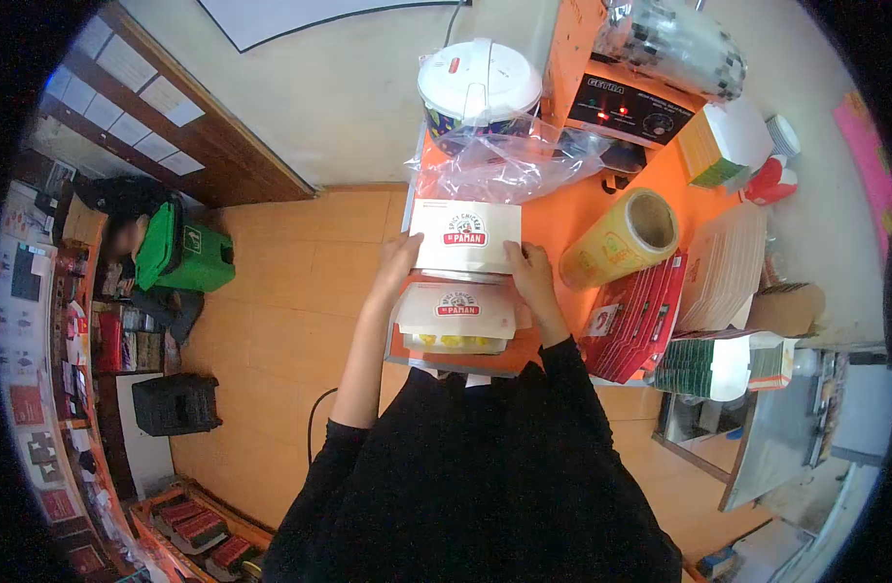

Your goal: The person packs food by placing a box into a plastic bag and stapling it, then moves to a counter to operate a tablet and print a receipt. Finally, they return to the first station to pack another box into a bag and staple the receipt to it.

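Observation:
A white food box point(446, 255) with a red and black chicken logo lies closed on the orange counter. My left hand point(399, 260) holds its left edge, with the fingers partly hidden beside it. On the opposite side, my right hand point(531, 272) grips the right edge, thumb near the lid. Closer to my body sits a second box point(455, 308) with the same logo, and something yellow shows along its front. Clear plastic bags point(509, 165) lie just behind the held box.
Behind the bags is a white-lidded rice cooker point(478, 78). To the right stand a large film roll point(621, 238), red folded cartons point(632, 321), green cartons point(703, 367) and a sealing machine point(629, 109). A person point(125, 238) is by the green bin point(188, 248) at left.

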